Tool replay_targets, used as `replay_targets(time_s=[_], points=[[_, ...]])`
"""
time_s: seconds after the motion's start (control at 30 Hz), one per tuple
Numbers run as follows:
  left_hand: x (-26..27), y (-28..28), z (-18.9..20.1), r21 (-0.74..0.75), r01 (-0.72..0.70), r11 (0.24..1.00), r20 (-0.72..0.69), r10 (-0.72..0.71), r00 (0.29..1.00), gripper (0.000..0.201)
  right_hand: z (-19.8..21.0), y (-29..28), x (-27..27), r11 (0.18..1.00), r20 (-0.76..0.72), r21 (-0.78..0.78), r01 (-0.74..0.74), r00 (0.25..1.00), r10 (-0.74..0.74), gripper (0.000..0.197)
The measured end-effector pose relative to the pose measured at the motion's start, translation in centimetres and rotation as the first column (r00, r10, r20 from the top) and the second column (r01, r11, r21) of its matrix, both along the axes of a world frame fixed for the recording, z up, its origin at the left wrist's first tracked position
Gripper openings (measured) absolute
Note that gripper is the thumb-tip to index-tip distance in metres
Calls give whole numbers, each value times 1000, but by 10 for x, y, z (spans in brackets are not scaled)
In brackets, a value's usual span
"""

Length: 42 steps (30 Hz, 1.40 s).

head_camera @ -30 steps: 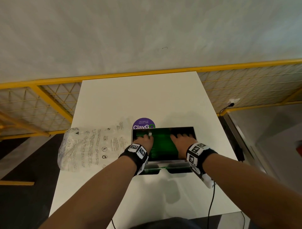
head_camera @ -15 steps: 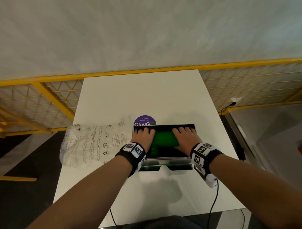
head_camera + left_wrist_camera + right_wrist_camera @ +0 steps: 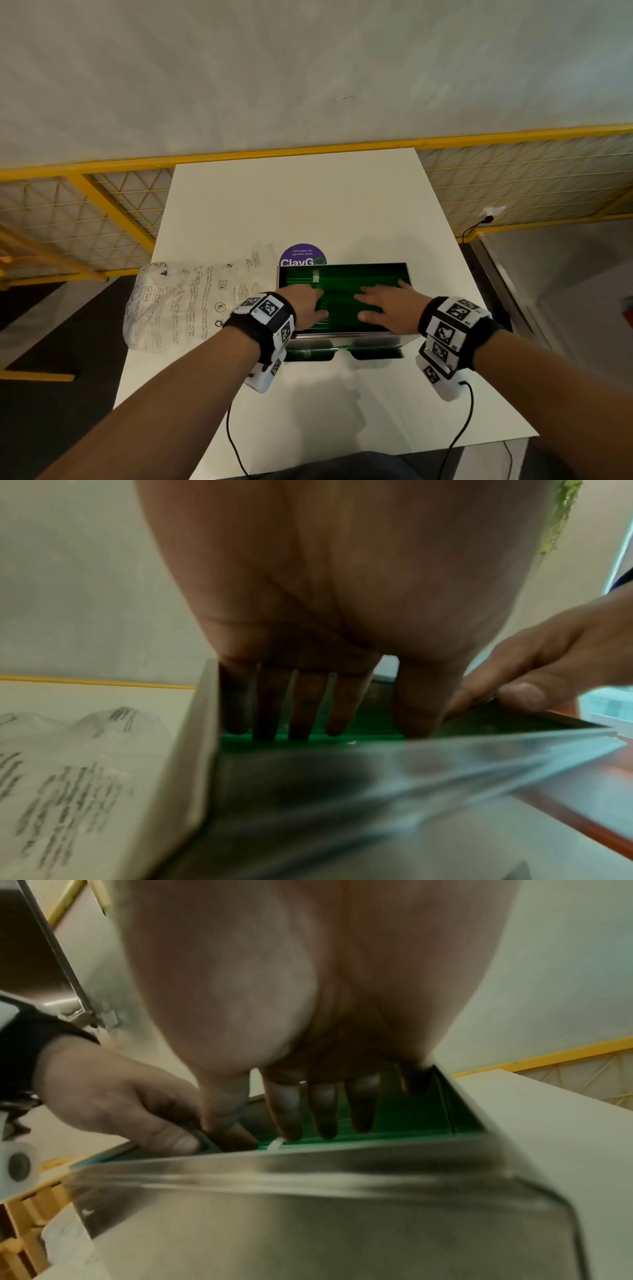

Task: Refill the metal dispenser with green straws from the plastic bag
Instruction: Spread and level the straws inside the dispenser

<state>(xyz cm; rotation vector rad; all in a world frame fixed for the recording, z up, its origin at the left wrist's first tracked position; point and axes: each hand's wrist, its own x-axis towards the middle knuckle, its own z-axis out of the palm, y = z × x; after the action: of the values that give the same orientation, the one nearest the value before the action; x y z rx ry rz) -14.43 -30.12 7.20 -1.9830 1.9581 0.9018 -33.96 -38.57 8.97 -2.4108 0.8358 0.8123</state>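
The metal dispenser (image 3: 342, 341) stands open-topped on the white table (image 3: 301, 198), filled with green straws (image 3: 342, 291). Both hands lie flat on the straws inside it: my left hand (image 3: 306, 301) at the left half, my right hand (image 3: 383, 303) at the right half, fingers straight and spread. The left wrist view has the left fingers (image 3: 301, 704) resting on the straws (image 3: 369, 715) behind the steel front wall (image 3: 342, 791). In the right wrist view the right fingers (image 3: 323, 1107) press down on straws (image 3: 404, 1118). The clear plastic bag (image 3: 185, 301) lies flattened left of the dispenser.
A purple round sticker (image 3: 302, 255) sits on the table just behind the dispenser. Yellow mesh railing (image 3: 102, 219) runs behind and to both sides of the table. Cables (image 3: 455, 438) hang from my wrist units over the near table edge.
Both hands have slid back toward me over the straws, from the far edge of the dispenser to its middle. The bag has not moved.
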Motion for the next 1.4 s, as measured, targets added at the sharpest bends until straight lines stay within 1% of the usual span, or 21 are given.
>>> replay_targets(time_s=[0.07,0.17,0.23,0.27,0.33,0.4,0.47,0.57,0.63,0.67,0.7,0.77,0.8,0.83,0.9,0.97,1.07,1.13,1.2,1.3,1.4], points=[[-1,-1,3,-8,20,1000,25,-20,999,42,2,4,1,1000,5,16,-6,1000,6,60],[-3,1,6,43,75,996,91,-79,993,37,-1,16,2,996,-70,82,-35,997,41,63],[-5,4,5,82,75,994,91,-83,992,37,-3,19,3,989,-68,149,14,998,-4,63],[-5,6,4,76,56,996,80,-62,995,37,-2,19,3,984,-38,169,48,998,-43,62],[-5,6,4,5,-18,1000,43,18,999,37,0,14,5,980,77,155,124,988,-137,57],[-5,2,3,-84,-96,992,29,99,995,41,-1,5,7,977,179,65,203,961,-211,53],[-6,-5,1,-101,-135,986,64,142,988,51,-5,-4,12,975,138,-22,222,966,-217,55],[-10,-15,-5,37,-189,981,142,182,973,71,-15,-11,23,978,9,-53,203,979,-202,64],[-11,-17,-7,102,-206,973,179,186,966,77,-22,-12,29,980,-39,-56,189,981,-191,72],[-11,-17,-7,111,-190,976,187,167,968,73,-24,-13,30,981,-56,-61,185,981,-188,74],[-11,-18,-6,110,-161,981,190,138,972,63,-25,-13,31,981,-69,-65,182,980,-187,73],[-12,-17,-4,109,-95,990,205,71,976,36,-25,-13,32,983,-85,-75,169,981,-175,65],[-12,-15,-2,115,-80,990,223,53,973,28,-23,-13,32,985,-93,-78,155,982,-162,61],[-13,-14,0,128,-76,989,241,43,970,26,-23,-13,32,987,-96,-81,140,984,-148,57],[-15,-12,1,137,-73,988,259,35,965,27,-22,-12,29,989,-104,-90,114,987,-123,54],[-15,-10,4,111,-62,992,253,32,967,27,-20,-10,26,991,-99,-100,91,990,-101,53],[-13,-4,8,74,-43,996,214,27,976,26,-12,-9,21,991,-43,-97,97,994,-102,51],[-10,2,9,54,-38,998,160,29,987,30,-6,-8,16,989,14,-58,135,991,-134,56],[-7,6,8,-2,-39,999,103,39,994,36,-2,-7,9,988,39,6,157,987,-157,63],[-8,11,5,-10,-17,1000,111,18,994,42,-1,-4,3,992,-41,53,117,993,-115,65],[-15,7,7,-33,-18,999,120,22,993,44,-4,4,10,994,-121,68,83,990,-74,61]])
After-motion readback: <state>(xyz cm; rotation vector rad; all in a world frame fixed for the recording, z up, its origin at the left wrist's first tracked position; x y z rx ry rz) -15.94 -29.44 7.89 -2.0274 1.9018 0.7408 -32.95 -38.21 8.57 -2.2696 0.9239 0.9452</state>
